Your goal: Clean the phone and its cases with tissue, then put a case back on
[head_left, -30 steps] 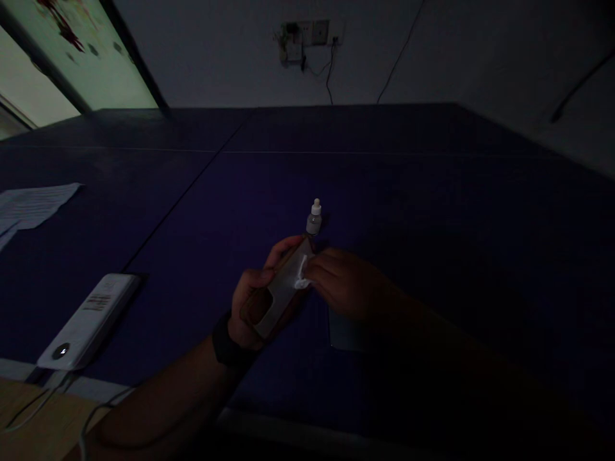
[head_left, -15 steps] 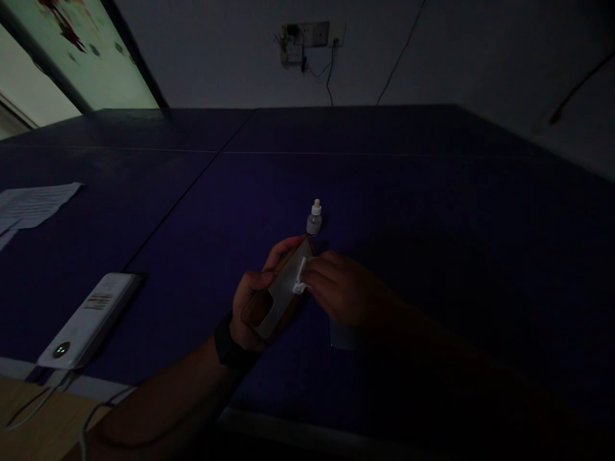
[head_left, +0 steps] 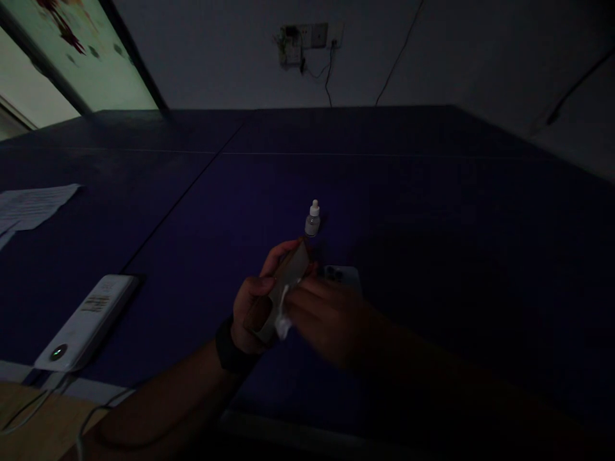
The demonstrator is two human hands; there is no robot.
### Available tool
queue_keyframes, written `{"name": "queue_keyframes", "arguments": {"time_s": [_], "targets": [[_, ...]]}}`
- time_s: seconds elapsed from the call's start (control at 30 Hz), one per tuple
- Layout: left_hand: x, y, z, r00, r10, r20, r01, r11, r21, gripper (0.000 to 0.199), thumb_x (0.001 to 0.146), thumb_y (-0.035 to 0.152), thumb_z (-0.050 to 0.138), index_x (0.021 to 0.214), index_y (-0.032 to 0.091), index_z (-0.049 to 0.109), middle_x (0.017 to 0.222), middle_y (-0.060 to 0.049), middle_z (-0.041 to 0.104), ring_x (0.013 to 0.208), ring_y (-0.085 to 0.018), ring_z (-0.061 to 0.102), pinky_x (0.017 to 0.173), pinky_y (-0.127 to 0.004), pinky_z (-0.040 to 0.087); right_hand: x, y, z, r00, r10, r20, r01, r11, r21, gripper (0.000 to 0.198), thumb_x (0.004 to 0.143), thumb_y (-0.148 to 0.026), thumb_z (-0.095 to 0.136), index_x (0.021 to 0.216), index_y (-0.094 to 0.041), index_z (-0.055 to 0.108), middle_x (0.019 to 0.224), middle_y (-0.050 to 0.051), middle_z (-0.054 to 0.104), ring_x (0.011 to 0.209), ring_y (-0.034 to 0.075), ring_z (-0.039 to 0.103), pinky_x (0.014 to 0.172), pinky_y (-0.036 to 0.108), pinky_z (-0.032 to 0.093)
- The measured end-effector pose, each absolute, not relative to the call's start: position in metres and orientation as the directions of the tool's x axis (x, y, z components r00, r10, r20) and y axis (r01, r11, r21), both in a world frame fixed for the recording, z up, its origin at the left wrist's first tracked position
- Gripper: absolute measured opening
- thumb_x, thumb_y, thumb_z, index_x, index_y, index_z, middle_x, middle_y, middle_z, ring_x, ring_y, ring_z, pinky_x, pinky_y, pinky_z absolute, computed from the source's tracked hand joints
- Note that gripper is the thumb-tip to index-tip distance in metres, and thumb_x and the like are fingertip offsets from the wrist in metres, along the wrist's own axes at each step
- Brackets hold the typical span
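My left hand [head_left: 252,294], with a dark watch on its wrist, is wrapped round a phone case [head_left: 294,264]. The case is tilted; its pale inner face and camera cutout show, with a brownish rim. A crumpled white tissue [head_left: 283,321] is pinched in my right hand [head_left: 331,317], against the lower part of the case's inner face. Motion slightly blurs the right fingers. Partly hidden behind that hand, a light phone [head_left: 350,275] lies on the table with its camera lenses up. Just beyond the case stands a small dropper bottle [head_left: 312,222] with a white cap.
A white power bank [head_left: 89,323] with cables lies on the dark blue table [head_left: 192,256] at the left. Farther left are printed papers [head_left: 36,206]. Wall sockets [head_left: 307,37] with plugs and wires are beyond the table. The light is dim.
My right hand has moved the tissue down the case toward its cutout end. The phone's camera end, hidden before, now shows. My left hand keeps its hold on the case.
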State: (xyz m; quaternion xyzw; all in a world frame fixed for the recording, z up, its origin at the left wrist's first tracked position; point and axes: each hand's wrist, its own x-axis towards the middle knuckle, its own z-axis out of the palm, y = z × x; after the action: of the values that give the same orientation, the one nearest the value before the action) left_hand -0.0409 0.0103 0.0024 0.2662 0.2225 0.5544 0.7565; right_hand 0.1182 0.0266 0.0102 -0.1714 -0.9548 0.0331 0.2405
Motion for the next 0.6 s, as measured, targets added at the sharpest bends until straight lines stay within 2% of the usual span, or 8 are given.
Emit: {"name": "queue_keyframes", "arguments": {"time_s": [0.1, 0.3, 0.37, 0.43, 0.5, 0.6], "targets": [[-0.040, 0.009, 0.003, 0.324, 0.946, -0.024, -0.712, 0.260, 0.653, 0.050, 0.072, 0.033, 0.066, 0.121, 0.031, 0.062, 0.128, -0.002, 0.066, 0.129, -0.029, 0.058, 0.115, -0.043, 0.037, 0.113, 0.012, 0.014, -0.850, 0.276, 0.449, 0.235, 0.961, -0.146, 0.026, 0.103, -0.015, 0.045, 0.093, -0.014, 0.068, 0.089, 0.007, 0.068, 0.085, 0.020, 0.057, 0.073, 0.034, 0.047], [-0.043, 0.010, 0.003, 0.264, 0.964, -0.021, -0.747, 0.218, 0.629, 0.048, 0.071, 0.034, 0.066, 0.119, 0.029, 0.065, 0.117, -0.003, 0.070, 0.111, -0.026, 0.066, 0.099, -0.038, 0.050, 0.123, 0.034, 0.013, -0.786, 0.392, 0.478, 0.392, 0.914, -0.105, 0.030, 0.102, -0.011, 0.042, 0.086, -0.013, 0.067, 0.086, 0.009, 0.066, 0.081, 0.021, 0.055, 0.074, 0.036, 0.048], [-0.042, 0.009, 0.005, 0.270, 0.963, -0.024, -0.751, 0.226, 0.620, 0.047, 0.071, 0.031, 0.065, 0.118, 0.029, 0.065, 0.120, -0.002, 0.069, 0.113, -0.026, 0.066, 0.103, -0.038, 0.048, 0.119, 0.027, 0.013, -0.797, 0.357, 0.487, 0.346, 0.931, -0.116, 0.030, 0.103, -0.012, 0.042, 0.086, -0.013, 0.067, 0.088, 0.009, 0.066, 0.083, 0.021, 0.055, 0.075, 0.035, 0.048], [-0.041, 0.008, 0.007, 0.274, 0.962, -0.017, -0.747, 0.223, 0.626, 0.048, 0.070, 0.030, 0.066, 0.118, 0.029, 0.065, 0.126, -0.002, 0.068, 0.122, -0.026, 0.062, 0.110, -0.039, 0.042, 0.114, 0.015, 0.014, -0.835, 0.258, 0.486, 0.209, 0.966, -0.154, 0.029, 0.104, -0.015, 0.043, 0.089, -0.014, 0.067, 0.091, 0.007, 0.067, 0.086, 0.020, 0.056, 0.073, 0.033, 0.047], [-0.040, 0.007, 0.008, 0.294, 0.956, -0.017, -0.735, 0.238, 0.635, 0.048, 0.071, 0.031, 0.067, 0.119, 0.030, 0.064, 0.130, -0.001, 0.066, 0.127, -0.027, 0.059, 0.112, -0.040, 0.039, 0.112, 0.011, 0.016, -0.852, 0.256, 0.456, 0.197, 0.965, -0.172, 0.027, 0.104, -0.015, 0.043, 0.091, -0.014, 0.067, 0.090, 0.006, 0.067, 0.086, 0.020, 0.056, 0.072, 0.033, 0.046], [-0.041, 0.007, 0.005, 0.298, 0.955, 0.002, -0.746, 0.231, 0.624, 0.049, 0.072, 0.033, 0.066, 0.121, 0.030, 0.065, 0.126, -0.002, 0.068, 0.114, -0.025, 0.065, 0.100, -0.037, 0.048, 0.122, 0.029, 0.017, -0.825, 0.343, 0.449, 0.315, 0.939, -0.139, 0.027, 0.105, -0.016, 0.043, 0.094, -0.014, 0.067, 0.093, 0.008, 0.068, 0.088, 0.021, 0.056, 0.077, 0.035, 0.047]]}}
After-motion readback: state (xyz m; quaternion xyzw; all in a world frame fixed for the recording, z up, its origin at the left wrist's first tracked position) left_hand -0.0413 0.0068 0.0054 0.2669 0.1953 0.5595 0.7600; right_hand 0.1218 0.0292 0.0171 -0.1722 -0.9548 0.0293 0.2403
